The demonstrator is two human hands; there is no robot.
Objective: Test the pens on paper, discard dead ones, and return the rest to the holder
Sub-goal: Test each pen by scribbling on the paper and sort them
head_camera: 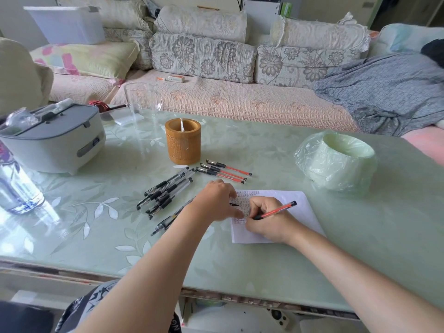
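1. Two hands work on a white paper (298,212) lying near the middle of a pale green table (264,255).
2. Right hand (269,219): fingers clenched around a red pen (278,210), its tip down on the left part of the sheet and its capped end pointing up and right.
3. Left hand (216,200): palm down, fingers spread and released, pressing the paper's left edge. A small dark tip shows just beside its fingers; I cannot tell what it is.
4. Rows of small written marks cover the paper's far-left part.
5. Three red pens (225,171) lie side by side on the table, just beyond the left hand and right of the holder.
6. A loose heap of black pens (165,191) lies left of the left hand; one more black pen (165,223) lies apart, nearer, partly under the left forearm.
7. The holder (183,143), a brown cylinder, stands upright beyond the pens; one pale thin item shows inside it.
8. A bin (338,162) lined with a clear bag sits on the table's right side, well apart from the paper.
9. Far left stand a grey-and-white case (55,140) and a clear glass jug (143,102).
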